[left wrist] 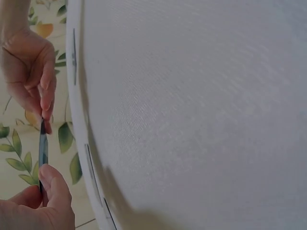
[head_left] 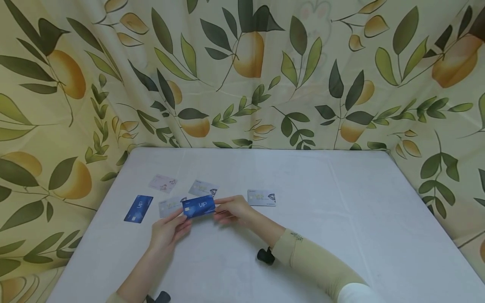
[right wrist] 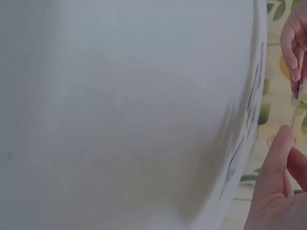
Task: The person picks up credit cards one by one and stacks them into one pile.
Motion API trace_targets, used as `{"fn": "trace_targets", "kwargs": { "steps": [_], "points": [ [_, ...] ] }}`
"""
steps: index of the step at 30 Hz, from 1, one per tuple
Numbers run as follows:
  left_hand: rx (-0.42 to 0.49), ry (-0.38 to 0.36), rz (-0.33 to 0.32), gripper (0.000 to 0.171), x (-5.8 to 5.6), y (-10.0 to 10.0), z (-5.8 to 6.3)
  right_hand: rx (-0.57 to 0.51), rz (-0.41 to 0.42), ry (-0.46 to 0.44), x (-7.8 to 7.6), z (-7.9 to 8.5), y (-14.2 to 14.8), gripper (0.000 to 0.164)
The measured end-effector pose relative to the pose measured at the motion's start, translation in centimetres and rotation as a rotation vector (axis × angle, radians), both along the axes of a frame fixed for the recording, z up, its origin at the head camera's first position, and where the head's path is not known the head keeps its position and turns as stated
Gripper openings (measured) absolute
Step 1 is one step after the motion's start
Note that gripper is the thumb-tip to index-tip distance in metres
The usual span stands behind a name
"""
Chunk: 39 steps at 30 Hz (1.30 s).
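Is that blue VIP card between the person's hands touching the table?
Apart. The left wrist view shows the held blue card edge-on, raised off the white table, with patterned cloth visible between them.

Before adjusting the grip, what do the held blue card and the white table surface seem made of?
The blue card: probably plastic, smooth finish; it looks thin and straight edge-on, though coated cardboard is possible. White table surface: likely cloth, matte; faint creases, fine woven-looking texture.
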<state>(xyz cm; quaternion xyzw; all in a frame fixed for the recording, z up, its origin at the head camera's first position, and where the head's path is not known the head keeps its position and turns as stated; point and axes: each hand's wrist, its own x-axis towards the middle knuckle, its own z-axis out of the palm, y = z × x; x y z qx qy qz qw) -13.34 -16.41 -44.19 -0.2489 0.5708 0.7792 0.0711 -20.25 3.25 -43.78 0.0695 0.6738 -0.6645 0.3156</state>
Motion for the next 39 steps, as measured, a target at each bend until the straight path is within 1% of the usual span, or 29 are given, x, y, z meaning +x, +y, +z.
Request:
{"fn": "trace_targets", "kwargs": {
  "steps": [5,8,11,17,20,25,27,30,39],
  "points": [
    [-0.023,0.006,-0.039,0.045,-0.8,1.0,0.1,0.005,-0.014,0.009,-0.3,0.1,1.4,0.036],
    [-0.054,0.01,-0.075,0.044,-1.4,1.6,0.1,0.017,-0.025,0.02,-0.4,0.3,2.1,0.036],
    [-0.071,0.019,-0.1,0.043,-2.0,2.3,0.0,0.028,-0.058,0.025,-0.5,0.4,3.0,0.036],
    [-0.075,0.031,-0.127,0.042,-3.5,3.9,-0.2,0.052,-0.13,0.029,-0.6,0.6,4.6,0.034],
    [-0.097,0.033,-0.147,0.041,-4.2,4.7,-0.1,0.059,-0.158,0.024,-0.7,0.7,5.5,0.034],
    [-0.101,0.043,-0.159,0.039,-5.1,6.2,-0.1,0.057,-0.193,0.015,-0.9,0.8,6.9,0.034],
    [-0.089,0.051,-0.153,0.039,-5.4,6.9,-0.3,0.06,-0.208,0.012,-1.0,0.9,7.5,0.034],
    [-0.082,0.067,-0.163,0.037,-5.9,7.8,-0.5,0.068,-0.226,0.004,-1.1,0.7,8.5,0.034],
    [-0.068,0.056,-0.194,0.035,-7.1,10.7,-0.8,0.071,-0.258,-0.002,-1.3,0.3,11.2,0.037]
  ]
}}
